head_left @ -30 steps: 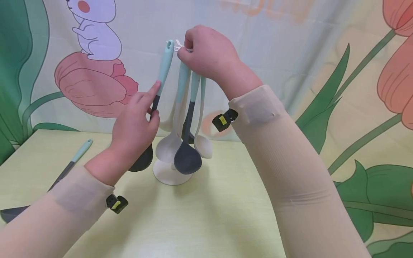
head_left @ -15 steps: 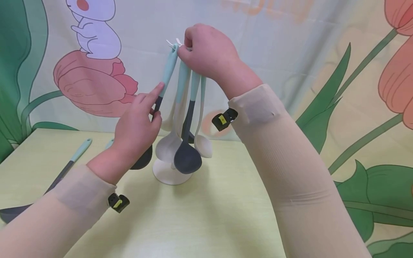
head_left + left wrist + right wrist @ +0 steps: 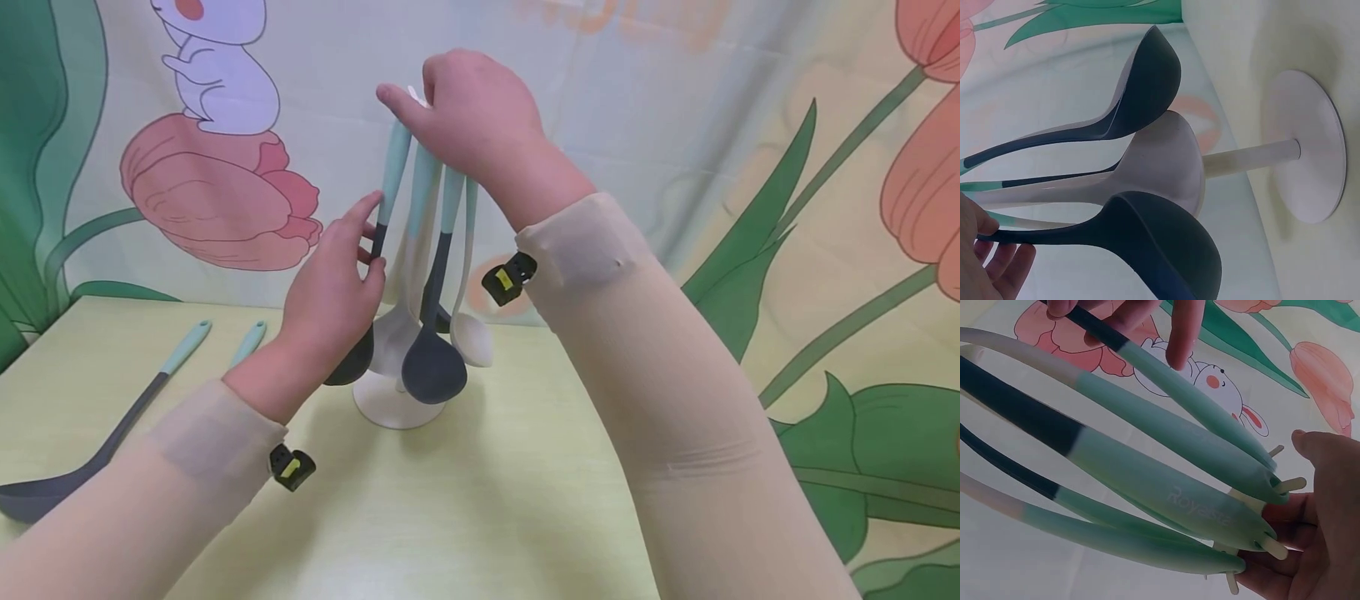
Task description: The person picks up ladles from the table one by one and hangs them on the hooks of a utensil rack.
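Left hand (image 3: pixel 330 279) pinches dark ladle (image 3: pixel 1166 237) by the shank, handle end at a hook (image 3: pixel 1277 451) of the utensil stand (image 3: pixel 1310 150); right hand (image 3: pixel 480 108) grips stand top. Judged step: hanging; next calls for verifying seating, then release.

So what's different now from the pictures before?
The left grip moved right, carrying the dark ladle it holds in toward the stand. The right grip stretched its thumb out to the left. I see nothing let go. The stand and the ladle lying on the table stayed put.
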The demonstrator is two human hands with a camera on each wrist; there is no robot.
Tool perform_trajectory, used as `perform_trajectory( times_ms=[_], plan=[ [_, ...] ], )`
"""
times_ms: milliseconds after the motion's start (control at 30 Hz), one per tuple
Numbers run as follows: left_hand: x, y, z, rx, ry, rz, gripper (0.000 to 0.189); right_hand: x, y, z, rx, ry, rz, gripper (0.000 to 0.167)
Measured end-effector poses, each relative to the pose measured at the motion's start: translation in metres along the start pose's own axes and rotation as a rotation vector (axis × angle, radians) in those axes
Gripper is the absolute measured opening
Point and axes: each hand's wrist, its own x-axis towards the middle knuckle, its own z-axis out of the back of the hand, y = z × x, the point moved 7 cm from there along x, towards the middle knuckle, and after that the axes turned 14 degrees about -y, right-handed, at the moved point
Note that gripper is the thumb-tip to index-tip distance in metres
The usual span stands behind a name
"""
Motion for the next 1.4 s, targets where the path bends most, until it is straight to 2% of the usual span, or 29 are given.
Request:
perform_trajectory(
  times_ms=[400, 733, 933, 1167, 1400],
  plan=[
    [-0.005, 0.008, 0.002, -0.006, 0.007, 0.011, 0.064, 0.002, 0.004, -0.001, -0.041, -0.034, 0.004, 0.052],
    [-0.002, 0.023, 0.018, -0.022, -0.003, 0.058, 0.057, 0.003, 0.007, -0.002, -0.065, -0.040, -0.022, 0.051],
    [0.001, 0.041, 0.030, -0.022, 0.014, 0.127, 0.057, 0.003, 0.009, -0.004, -0.083, -0.040, -0.010, 0.045],
    [0.005, 0.076, 0.038, 0.022, 0.073, 0.259, 0.060, 0.002, 0.008, -0.004, -0.074, -0.048, -0.006, 0.042],
    [0.002, 0.105, 0.040, 0.135, 0.151, 0.284, 0.062, -0.001, 0.005, -0.003, -0.042, -0.045, -0.005, 0.039]
  ],
)
